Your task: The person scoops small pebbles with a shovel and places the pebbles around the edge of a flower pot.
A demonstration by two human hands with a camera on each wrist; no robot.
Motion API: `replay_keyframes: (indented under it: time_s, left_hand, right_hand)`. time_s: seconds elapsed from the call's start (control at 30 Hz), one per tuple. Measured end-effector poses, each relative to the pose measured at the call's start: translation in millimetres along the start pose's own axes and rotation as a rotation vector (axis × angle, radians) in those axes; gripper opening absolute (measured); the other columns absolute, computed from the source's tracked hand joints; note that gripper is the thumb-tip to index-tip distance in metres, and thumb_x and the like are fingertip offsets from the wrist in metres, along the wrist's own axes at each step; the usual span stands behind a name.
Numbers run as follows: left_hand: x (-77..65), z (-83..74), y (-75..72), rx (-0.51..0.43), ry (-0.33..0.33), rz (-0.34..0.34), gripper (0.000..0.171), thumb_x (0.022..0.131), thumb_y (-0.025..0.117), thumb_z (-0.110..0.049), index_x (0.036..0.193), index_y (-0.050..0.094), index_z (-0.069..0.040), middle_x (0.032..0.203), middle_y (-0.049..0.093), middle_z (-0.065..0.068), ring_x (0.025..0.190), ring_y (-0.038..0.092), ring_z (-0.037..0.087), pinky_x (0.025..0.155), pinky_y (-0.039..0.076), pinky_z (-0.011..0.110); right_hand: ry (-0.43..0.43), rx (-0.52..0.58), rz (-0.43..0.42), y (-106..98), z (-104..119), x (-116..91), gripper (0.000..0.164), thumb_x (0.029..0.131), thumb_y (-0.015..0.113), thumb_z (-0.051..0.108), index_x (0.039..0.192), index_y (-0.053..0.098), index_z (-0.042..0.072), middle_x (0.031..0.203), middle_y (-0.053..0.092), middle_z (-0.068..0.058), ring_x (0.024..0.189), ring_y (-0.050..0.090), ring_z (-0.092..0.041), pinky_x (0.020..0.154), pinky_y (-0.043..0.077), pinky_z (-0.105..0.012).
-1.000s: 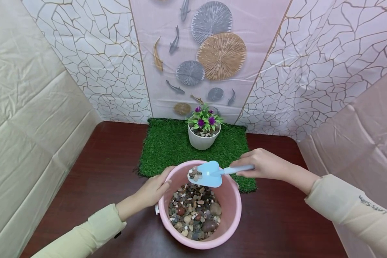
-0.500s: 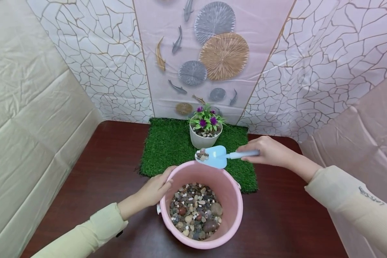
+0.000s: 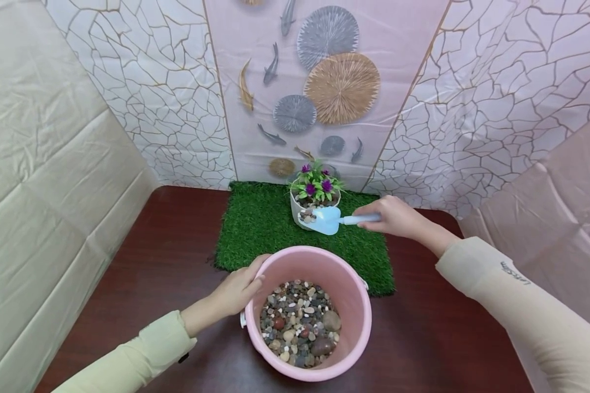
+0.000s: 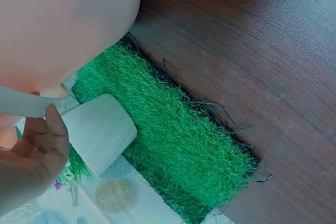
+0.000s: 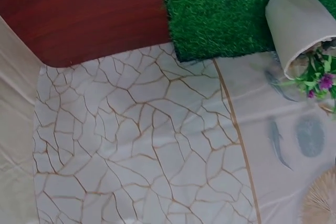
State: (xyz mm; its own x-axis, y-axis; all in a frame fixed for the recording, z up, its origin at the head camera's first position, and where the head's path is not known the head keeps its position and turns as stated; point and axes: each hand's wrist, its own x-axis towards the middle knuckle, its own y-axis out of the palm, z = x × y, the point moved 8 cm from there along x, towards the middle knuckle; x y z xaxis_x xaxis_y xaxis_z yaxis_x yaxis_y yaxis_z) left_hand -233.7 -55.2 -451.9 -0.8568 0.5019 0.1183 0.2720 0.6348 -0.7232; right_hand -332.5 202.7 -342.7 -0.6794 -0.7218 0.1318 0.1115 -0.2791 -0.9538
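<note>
In the head view my right hand (image 3: 393,215) grips the grey handle of a light blue scoop (image 3: 327,220). Several small pebbles (image 3: 307,216) lie at the scoop's tip, which overlaps the front of a white flowerpot (image 3: 297,210). Purple flowers (image 3: 318,186) with green leaves grow from the pot, among stones. My left hand (image 3: 237,287) holds the left rim of a pink bucket (image 3: 357,327). Mixed stones (image 3: 300,327) cover the bucket's bottom. The left wrist view has my left hand (image 4: 39,153) at the rim; the right wrist view lacks my right hand and the scoop.
The pot stands on a green artificial grass mat (image 3: 255,218) on a dark red wooden table (image 3: 177,245). Behind rises a patterned backdrop (image 3: 177,93), with beige cloth (image 3: 54,164) along the left side. The bucket stands just in front of the mat.
My right hand has carried the scoop with its pebbles from over the bucket, forward past the far rim, to the flowerpot. My left hand stays on the bucket's rim.
</note>
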Motion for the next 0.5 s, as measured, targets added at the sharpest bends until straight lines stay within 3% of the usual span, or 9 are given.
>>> replay_keyframes:
  time_s: [0.23,0.5]
  left_hand:
    - [1.8,-0.3,0.7,-0.024,0.0,0.007,0.046,0.098,0.041,-0.016,0.142,0.033,-0.011,0.117,0.063,0.022,0.095,0.067,0.028,0.079,0.053,0.04]
    - [0.0,-0.2,-1.0,-0.012,0.001,0.004,0.046,0.097,0.041,-0.015,0.142,0.034,-0.01,0.116,0.063,0.023,0.094,0.066,0.029,0.077,0.053,0.041]
  right_hand:
    - [0.103,0.038,0.016,18,-22,9,0.027,0.084,0.069,0.016,0.108,0.071,0.002,0.083,0.073,-0.008,0.045,0.039,-0.003,0.05,0.037,-0.022]
    - [0.206,0.068,0.042,29,-42,1,0.027,0.086,0.068,0.017,0.109,0.07,0.003,0.057,0.06,0.003,0.04,0.035,-0.004,0.043,0.033,-0.021]
